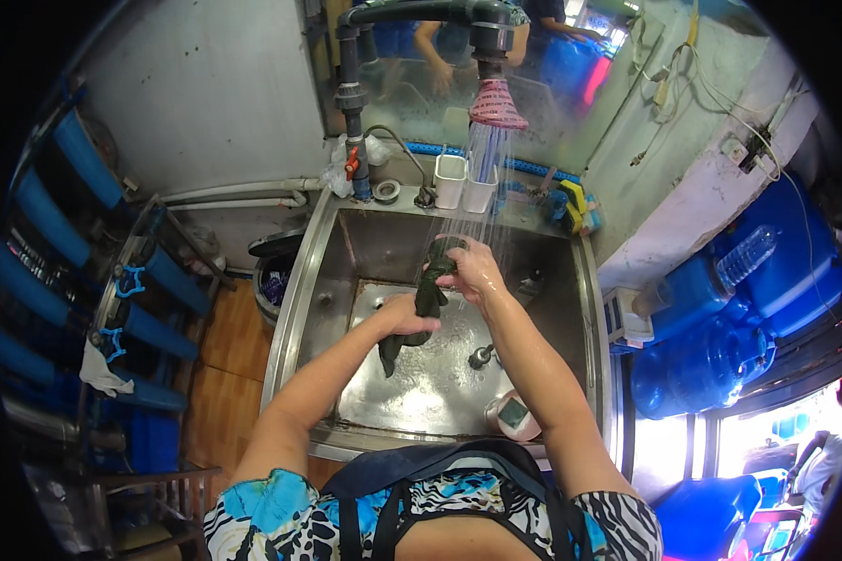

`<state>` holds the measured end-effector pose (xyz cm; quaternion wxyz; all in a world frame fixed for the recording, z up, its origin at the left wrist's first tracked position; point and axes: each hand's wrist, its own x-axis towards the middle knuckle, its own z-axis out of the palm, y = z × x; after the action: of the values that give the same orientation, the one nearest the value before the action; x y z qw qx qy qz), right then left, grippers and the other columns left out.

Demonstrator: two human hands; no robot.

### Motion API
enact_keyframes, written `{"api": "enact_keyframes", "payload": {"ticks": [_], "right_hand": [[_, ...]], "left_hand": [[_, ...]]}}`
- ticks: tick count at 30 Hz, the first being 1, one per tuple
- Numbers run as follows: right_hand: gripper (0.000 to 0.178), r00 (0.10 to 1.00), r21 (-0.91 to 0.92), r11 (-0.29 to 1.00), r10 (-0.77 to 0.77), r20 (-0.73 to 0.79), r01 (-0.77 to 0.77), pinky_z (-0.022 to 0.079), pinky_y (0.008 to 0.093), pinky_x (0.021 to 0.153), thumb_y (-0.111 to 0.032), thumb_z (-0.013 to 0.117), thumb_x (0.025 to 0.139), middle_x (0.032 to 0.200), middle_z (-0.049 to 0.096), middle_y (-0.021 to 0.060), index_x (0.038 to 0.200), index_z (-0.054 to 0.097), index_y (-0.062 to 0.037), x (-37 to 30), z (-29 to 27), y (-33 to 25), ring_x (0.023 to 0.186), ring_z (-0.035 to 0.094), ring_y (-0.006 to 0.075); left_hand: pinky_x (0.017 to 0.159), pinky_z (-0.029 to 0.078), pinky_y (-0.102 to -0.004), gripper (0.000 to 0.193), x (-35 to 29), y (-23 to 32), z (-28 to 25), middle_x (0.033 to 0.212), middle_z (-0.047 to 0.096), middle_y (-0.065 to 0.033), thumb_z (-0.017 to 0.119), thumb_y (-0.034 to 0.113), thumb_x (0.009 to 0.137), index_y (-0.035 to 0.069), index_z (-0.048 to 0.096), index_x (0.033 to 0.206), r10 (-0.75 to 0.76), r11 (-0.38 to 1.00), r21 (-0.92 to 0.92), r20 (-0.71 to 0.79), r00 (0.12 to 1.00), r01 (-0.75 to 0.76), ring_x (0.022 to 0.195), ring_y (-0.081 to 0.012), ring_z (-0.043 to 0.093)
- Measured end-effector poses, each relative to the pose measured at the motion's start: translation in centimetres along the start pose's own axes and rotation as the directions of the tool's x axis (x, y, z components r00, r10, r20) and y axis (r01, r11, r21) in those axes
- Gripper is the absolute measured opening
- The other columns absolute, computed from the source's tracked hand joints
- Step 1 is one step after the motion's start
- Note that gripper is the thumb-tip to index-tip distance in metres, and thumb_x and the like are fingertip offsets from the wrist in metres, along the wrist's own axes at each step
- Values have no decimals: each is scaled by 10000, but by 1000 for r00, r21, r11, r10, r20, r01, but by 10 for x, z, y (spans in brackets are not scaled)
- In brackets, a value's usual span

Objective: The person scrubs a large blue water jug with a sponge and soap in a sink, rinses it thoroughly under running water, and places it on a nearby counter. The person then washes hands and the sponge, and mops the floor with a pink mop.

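A wet, dark green cloth [429,297] hangs twisted between my two hands over the sink [360,411]. My right hand [475,272] grips its upper end, inside the falling water. Lower down and to the left, my left hand [405,316] is closed round the cloth, and a loose tail dangles below it. Water streams in many thin jets from a pipe outlet [496,105] wrapped in pink material and lands on the cloth and my right hand. Part of the cloth is hidden by my fingers.
Two white containers [450,182] stand on the sink's back ledge, near a red-handled valve [352,164]. A yellow sponge [573,198] is at the back right corner. A pale tub with a green pad [514,414] sits at the front right. Blue water jugs [692,365] stand right.
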<state>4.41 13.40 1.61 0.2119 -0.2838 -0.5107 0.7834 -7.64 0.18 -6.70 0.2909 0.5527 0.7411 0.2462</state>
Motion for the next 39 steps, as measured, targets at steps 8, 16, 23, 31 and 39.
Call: {"api": "enact_keyframes", "payload": {"ticks": [8, 16, 23, 31, 39], "right_hand": [[561, 938, -325, 939, -208, -276, 113, 538, 430, 712, -147, 662, 825, 1165, 573, 142, 1324, 444, -14, 21, -36, 57, 1000, 602, 274], [985, 968, -134, 962, 226, -106, -239, 190, 656, 1038, -865, 341, 735, 1551, 204, 111, 1490, 261, -238, -1, -45, 128, 1429, 100, 368], [713, 973, 547, 830, 199, -114, -106, 351, 577, 1000, -528, 549, 863, 1331, 476, 201, 1323, 440, 7, 13, -43, 118, 1223, 448, 380], [296, 881, -536, 840, -317, -351, 89, 480, 366, 678, -240, 748, 665, 870, 647, 159, 783, 651, 13, -21, 26, 120, 737, 621, 265], [504, 760, -735, 676, -502, -413, 47, 454, 486, 751, -438, 698, 718, 847, 622, 311, 813, 639, 54, -6, 15, 77, 841, 589, 476]], "left_hand": [[799, 497, -403, 284, 3, 19, -13, 934, 675, -200, 633, 140, 770, 26, 672, 1027, -70, 994, 69, -250, 966, 90, 899, -363, 647], [829, 512, -373, 305, 28, 85, -19, 1071, 642, -154, 510, -8, 774, -18, 649, 1045, -27, 652, -731, -289, 957, -202, 929, -281, 633], [962, 445, -389, 318, 12, 62, 7, 1161, 610, -111, 473, 34, 837, 9, 603, 1127, -264, 37, -952, -301, 916, -302, 1111, -249, 547], [891, 459, -403, 566, 53, -3, 72, 1187, 543, -102, 559, 485, 874, 126, 454, 1299, -396, -348, -934, 73, 916, -76, 1020, -250, 570], [735, 493, -384, 282, 73, 6, 84, 886, 651, -117, 508, 304, 927, 47, 623, 933, -505, -177, -955, -119, 855, -237, 811, -226, 610]]}}
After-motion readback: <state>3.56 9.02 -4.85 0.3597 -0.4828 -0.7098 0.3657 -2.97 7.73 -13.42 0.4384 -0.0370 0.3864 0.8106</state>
